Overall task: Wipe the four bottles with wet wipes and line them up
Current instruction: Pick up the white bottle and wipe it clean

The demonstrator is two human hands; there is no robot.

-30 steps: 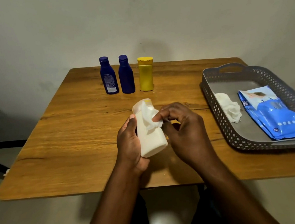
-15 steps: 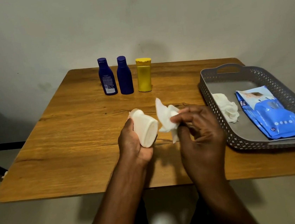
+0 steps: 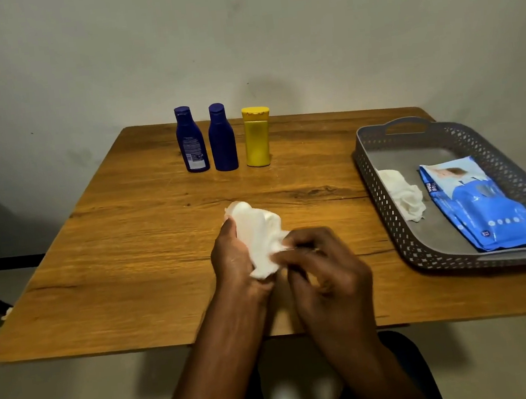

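Wooden worktop [image 3: 136, 253] stood against a plain pale wall [image 3: 269, 34]. On its right side lay a grey perforated tray [image 3: 383, 198] w/ a cut-out handle at the far end. Dark frame part showed at left, below the worktop edge.

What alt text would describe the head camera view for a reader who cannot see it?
A person's left hand holds a white bottle over a wooden table while the right hand rubs it with a wet wipe. Two blue bottles and a yellow bottle stand in a row behind; a grey tray holds a wipes pack.
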